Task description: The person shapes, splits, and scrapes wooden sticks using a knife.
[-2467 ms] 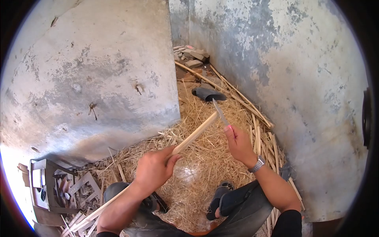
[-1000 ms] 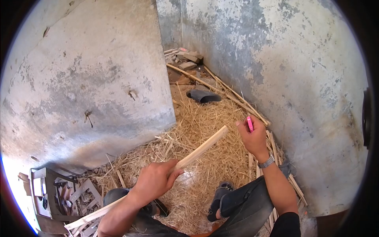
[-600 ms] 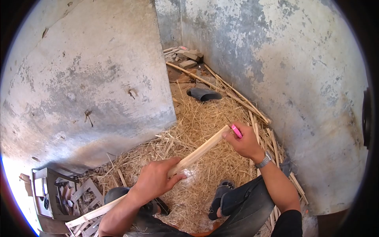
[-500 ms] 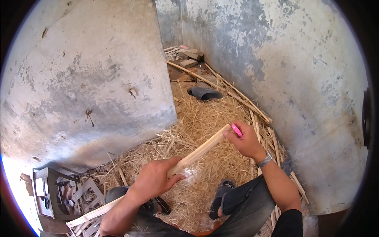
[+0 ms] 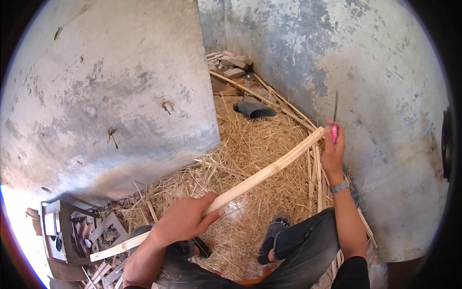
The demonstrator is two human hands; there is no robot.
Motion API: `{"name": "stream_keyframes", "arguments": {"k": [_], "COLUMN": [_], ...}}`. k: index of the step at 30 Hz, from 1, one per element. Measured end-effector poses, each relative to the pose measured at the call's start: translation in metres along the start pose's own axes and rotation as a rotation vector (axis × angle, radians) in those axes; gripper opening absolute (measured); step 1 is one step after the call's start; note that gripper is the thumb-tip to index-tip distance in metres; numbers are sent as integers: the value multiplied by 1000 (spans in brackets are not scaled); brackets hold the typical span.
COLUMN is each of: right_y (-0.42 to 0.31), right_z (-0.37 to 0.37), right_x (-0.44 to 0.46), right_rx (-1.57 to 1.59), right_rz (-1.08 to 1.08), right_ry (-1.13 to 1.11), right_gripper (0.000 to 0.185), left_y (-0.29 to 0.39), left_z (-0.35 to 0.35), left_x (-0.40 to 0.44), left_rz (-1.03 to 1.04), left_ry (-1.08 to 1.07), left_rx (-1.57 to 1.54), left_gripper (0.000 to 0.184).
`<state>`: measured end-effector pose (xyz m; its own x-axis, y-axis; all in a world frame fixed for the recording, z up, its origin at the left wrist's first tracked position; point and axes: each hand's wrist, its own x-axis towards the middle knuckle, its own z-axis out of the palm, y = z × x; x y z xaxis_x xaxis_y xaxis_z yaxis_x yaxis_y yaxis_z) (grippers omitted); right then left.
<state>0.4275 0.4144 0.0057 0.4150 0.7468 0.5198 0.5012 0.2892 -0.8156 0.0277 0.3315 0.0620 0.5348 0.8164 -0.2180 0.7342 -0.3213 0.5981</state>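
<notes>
My left hand (image 5: 185,219) is closed around a long pale bamboo strip (image 5: 264,173), which runs from the lower left up to the right. The strip bows slightly, and one stretch of it passes out of sight behind my left forearm. In my right hand (image 5: 333,156), which wears a metal-band watch, is a knife with a pink handle (image 5: 334,135). Its thin dark blade points up. The far tip of the strip lies at my right thumb; whether they touch I cannot tell.
Straw-like shavings (image 5: 260,197) cover the floor around my feet. More strips (image 5: 315,178) lie along the right wall (image 5: 375,86). A dark curved tube-like piece (image 5: 255,110) and bricks (image 5: 234,72) lie farther off. At lower left stands a frame (image 5: 67,229) beside scraps; a wall panel (image 5: 144,86) rises at left.
My right hand has moved right and up with the knife, and its blade now shows. More of the strip extends beyond my left hand, reaching farther right.
</notes>
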Motion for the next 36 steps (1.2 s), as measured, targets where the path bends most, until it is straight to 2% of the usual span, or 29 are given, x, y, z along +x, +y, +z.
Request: {"name": "stream_keyframes", "arguments": {"k": [3,6,8,10,12,13,15,18,20,22,23,29,32,36], "right_y": [5,-24,-29,-48,-52,-49,-45,-61,-68,-67,-57,-73,-68,-63], "right_z": [-1,-6,-10,0,5,4,2,18,27,31,40,41,55,51], "right_x": [-4,-16,-16,-21,-26,-26,-27,-32,-34,-33,-31,-37,-50,-48], "right_rx": [150,256,-85,-59,243,244,71,95,72,22,40,26,51,14], "right_rz": [-64,-1,-145,-158,-63,-62,-77,-164,-162,-260,-418,-283,-339,-309], "right_ry": [39,-9,-116,-109,-85,-81,-303,-323,-253,-369,-318,-340,-237,-299], "right_gripper": [26,29,34,33,32,32,32,30,30,34,37,38,39,39], "left_y": [4,5,6,9,12,11,10,16,18,21,22,29,27,21], "left_z": [9,13,15,16,16,17,21,17,17,17,18,11,3,5], "left_x": [0,3,8,11,14,15,17,23,26,29,29,33,36,34], "left_rz": [26,-32,-45,-65,-118,-116,-83,-123,-107,-93,-69,-16,-27,3], "left_ry": [67,109,170,225,302,300,418,401,407,413,426,436,382,390], "left_rx": [-16,5,13,22,47,50,83,51,28,2,-26,-129,-180,-167], "left_gripper": [36,39,38,37,35,35,35,37,38,38,39,39,39,38]}}
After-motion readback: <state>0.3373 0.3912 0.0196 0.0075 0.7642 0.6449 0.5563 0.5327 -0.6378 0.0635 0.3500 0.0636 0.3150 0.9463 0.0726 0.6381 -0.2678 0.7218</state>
